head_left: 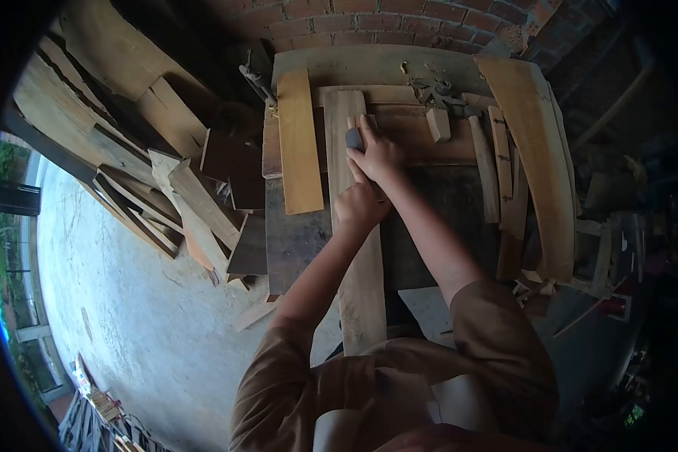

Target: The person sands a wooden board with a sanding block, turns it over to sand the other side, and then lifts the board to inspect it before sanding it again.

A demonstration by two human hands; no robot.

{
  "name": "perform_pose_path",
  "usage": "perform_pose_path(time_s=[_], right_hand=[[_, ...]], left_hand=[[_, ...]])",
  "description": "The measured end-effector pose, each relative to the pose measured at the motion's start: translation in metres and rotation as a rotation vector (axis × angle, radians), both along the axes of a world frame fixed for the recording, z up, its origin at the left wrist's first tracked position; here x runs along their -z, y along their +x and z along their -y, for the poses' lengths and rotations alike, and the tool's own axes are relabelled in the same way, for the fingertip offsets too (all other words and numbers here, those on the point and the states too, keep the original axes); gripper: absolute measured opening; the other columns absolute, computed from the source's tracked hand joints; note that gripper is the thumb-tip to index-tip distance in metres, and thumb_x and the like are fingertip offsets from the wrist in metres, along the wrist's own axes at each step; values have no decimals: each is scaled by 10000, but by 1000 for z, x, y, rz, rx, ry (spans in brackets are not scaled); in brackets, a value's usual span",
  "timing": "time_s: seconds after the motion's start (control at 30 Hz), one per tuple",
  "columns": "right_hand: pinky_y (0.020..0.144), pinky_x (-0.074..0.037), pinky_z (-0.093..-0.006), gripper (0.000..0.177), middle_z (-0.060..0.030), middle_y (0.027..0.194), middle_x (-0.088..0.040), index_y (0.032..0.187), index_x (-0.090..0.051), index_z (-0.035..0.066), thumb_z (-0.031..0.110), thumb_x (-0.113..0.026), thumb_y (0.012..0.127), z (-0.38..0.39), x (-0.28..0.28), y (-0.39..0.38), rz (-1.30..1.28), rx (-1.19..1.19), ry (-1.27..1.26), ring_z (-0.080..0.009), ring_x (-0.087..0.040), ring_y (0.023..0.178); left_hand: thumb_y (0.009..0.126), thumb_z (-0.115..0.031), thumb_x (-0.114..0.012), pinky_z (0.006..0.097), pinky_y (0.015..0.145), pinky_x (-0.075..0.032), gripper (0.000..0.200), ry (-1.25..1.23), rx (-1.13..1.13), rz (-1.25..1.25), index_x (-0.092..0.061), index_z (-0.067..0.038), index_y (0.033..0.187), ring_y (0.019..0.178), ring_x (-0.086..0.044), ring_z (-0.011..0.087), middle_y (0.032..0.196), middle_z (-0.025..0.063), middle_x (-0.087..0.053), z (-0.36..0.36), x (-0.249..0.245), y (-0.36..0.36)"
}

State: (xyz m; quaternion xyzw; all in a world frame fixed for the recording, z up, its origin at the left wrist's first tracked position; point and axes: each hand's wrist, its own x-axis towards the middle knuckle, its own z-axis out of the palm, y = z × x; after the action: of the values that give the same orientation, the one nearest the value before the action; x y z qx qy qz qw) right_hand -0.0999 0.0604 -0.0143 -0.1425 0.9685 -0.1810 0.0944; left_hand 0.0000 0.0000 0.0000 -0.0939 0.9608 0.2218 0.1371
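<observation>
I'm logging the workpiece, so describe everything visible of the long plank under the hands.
The long plank is pale bare wood, narrow and straight, lying flat on the workbench, its near end overhanging. The left hand rests on its middle; the right hand holds a grey block against it farther up.

The long plank [358, 279] is pale raw wood, matt, with a dry, streaky grain. The small block [353, 138] at its far end is dull grey and matt; what it is made of cannot be told. Just left of the plank lies a board [299, 143] of warmer orange wood, which looks smoother. Under the plank the bench top [444, 203] is dark, worn, stained wood. Beyond the plank's far end sit dull grey metal fittings [437, 90] and a rough red brick wall [399, 22]. Well left of the plank the floor [128, 301] is grey concrete, matt and gritty. At its near end the sleeves [497, 339] are brown matt cloth
</observation>
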Motion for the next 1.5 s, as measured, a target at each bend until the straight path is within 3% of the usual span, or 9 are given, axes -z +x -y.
perform_pose_path(time_s=[0.07,0.1,0.3,0.5,0.6,0.73,1.03,1.23,1.5], right_hand=[[751,-496,-401,857,-114,1094,-596,1409,-130,222,526,-555,730,15,-10,-15,60,69,84,-271,-622,889],[751,-496,-401,857,-114,1094,-596,1409,-130,222,526,-555,730,24,-14,-100,-33,63,70,-271,-622,889],[710,-499,-403,833,-138,992,-619,1407,-138,234,512,-545,736,31,-5,-92,-3,84,52,-287,-621,860],[600,-496,-432,804,-184,823,-591,1393,-192,264,484,-586,727,10,12,98,-53,-8,-53,-328,-612,697],[514,-478,-411,821,-208,736,-544,1389,-226,243,483,-617,708,-19,16,260,-33,-58,-92,-335,-595,614],[495,-486,-404,791,-176,724,-545,1380,-248,277,465,-619,707,-25,14,286,-84,-69,-106,-302,-597,591],[614,-510,-425,752,-180,824,-594,1370,-248,314,445,-616,727,30,4,93,-60,16,-124,-332,-625,717],[696,-500,-431,732,-186,916,-617,1370,-258,282,490,-567,741,70,-14,-57,-36,73,-104,-343,-618,806],[668,-508,-423,766,-204,880,-605,1383,-218,277,477,-577,736,53,6,-1,-81,26,-81,-321,-625,765]], left_hand=[[741,-561,-479,371,478,-483,1024,-65,-64,-30,-31,154,1320,571,-633,246,711,147,-645,4,-9,-19],[753,-556,-460,362,504,-493,997,-79,-85,-109,-43,148,1323,586,-636,247,726,153,-645,10,-8,-103],[733,-598,-494,342,513,-500,1044,-133,-67,-86,-71,158,1314,601,-643,240,735,135,-648,14,-4,-93],[653,-625,-594,376,524,-518,1094,-65,-99,63,-166,177,1260,615,-642,276,701,145,-645,2,17,87],[603,-659,-617,373,430,-486,1233,-31,-43,202,-20,160,1305,507,-616,264,624,136,-619,-7,17,245],[584,-666,-627,368,390,-467,1250,-40,-20,84,-14,140,1316,469,-602,254,577,123,-604,-9,40,280],[600,-685,-603,361,391,-468,1249,-97,-30,-24,-10,162,1302,496,-616,253,593,126,-609,38,19,81],[660,-663,-535,396,528,-503,1141,-161,-89,-43,-33,105,1336,644,-641,292,718,156,-640,66,-6,-71],[648,-677,-543,390,520,-508,1155,-118,-71,-47,-46,107,1335,610,-638,292,697,151,-641,51,-3,-8]])
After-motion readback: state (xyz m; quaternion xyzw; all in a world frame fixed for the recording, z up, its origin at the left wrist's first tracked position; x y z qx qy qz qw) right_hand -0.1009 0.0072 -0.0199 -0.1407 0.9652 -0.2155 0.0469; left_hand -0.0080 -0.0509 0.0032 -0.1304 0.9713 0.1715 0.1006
